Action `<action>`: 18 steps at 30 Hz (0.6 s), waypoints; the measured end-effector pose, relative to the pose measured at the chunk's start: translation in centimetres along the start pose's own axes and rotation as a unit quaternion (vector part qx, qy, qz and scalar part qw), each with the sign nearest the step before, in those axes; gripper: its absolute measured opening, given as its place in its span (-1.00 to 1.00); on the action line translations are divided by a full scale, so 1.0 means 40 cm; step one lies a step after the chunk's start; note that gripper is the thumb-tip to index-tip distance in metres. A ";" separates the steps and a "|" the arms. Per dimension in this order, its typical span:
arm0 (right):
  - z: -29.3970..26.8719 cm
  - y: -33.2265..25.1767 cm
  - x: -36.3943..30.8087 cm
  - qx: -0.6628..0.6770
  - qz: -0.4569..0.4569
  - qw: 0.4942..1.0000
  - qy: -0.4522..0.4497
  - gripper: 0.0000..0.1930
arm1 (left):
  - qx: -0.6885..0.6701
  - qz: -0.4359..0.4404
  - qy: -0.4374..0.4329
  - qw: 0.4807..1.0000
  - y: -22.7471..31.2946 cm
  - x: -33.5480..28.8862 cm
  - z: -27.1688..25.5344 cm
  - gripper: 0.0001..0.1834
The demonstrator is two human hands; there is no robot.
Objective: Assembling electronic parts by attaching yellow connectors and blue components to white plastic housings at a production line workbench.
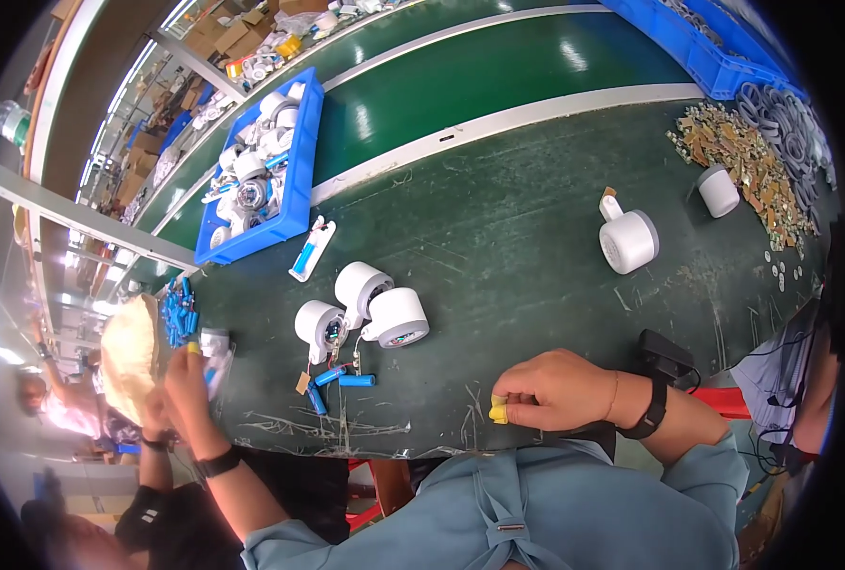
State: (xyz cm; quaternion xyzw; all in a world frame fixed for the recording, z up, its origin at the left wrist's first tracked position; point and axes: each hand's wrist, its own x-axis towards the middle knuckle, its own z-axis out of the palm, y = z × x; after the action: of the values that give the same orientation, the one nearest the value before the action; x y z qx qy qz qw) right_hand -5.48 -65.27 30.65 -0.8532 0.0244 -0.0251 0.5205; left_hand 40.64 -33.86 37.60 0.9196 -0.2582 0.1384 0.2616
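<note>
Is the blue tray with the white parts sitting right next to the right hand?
No, the blue tray sits far across the table from the right hand.

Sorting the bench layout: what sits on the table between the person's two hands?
In the head view, between the left hand and right hand lie three small blue cylinders with wires, on the dark green table.

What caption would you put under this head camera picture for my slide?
Right hand rests on a dark green table by a yellow piece; left hand reaches left of white round housings.
</note>
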 end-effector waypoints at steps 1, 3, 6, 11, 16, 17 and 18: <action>0.003 0.003 0.002 0.000 -0.003 1.000 0.002 -0.88 | -0.002 0.002 -0.001 1.000 -0.001 0.006 0.015 -0.71; 0.005 0.006 0.003 -0.002 0.000 1.000 0.004 -0.89 | 0.213 0.106 0.070 0.969 0.078 0.013 0.078 -0.76; 0.005 0.008 0.007 -0.013 0.011 1.000 0.003 -0.88 | -0.002 0.200 -0.035 0.979 0.242 0.043 0.185 -0.75; 0.002 0.007 0.011 0.047 0.010 0.998 0.031 -0.86 | -0.021 0.314 -0.171 0.934 0.452 0.122 0.358 -0.73; 0.000 0.022 0.011 0.067 0.003 0.997 0.043 -0.87 | 0.089 0.358 -0.228 0.901 0.485 0.166 0.460 -0.76; 0.001 0.022 0.013 0.075 -0.014 0.996 0.037 -0.87 | 0.119 0.381 -0.219 0.890 0.467 0.176 0.462 -0.78; 0.005 0.028 0.012 0.072 0.003 0.996 0.053 -0.87 | 0.120 0.373 -0.236 0.889 0.466 0.180 0.473 -0.81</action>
State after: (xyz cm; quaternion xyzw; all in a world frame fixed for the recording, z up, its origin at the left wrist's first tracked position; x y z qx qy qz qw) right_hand -5.02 -65.64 29.57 -0.8109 0.0526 -0.0699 0.5786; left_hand 38.67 -60.83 32.45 0.7853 -0.6180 0.0348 0.0096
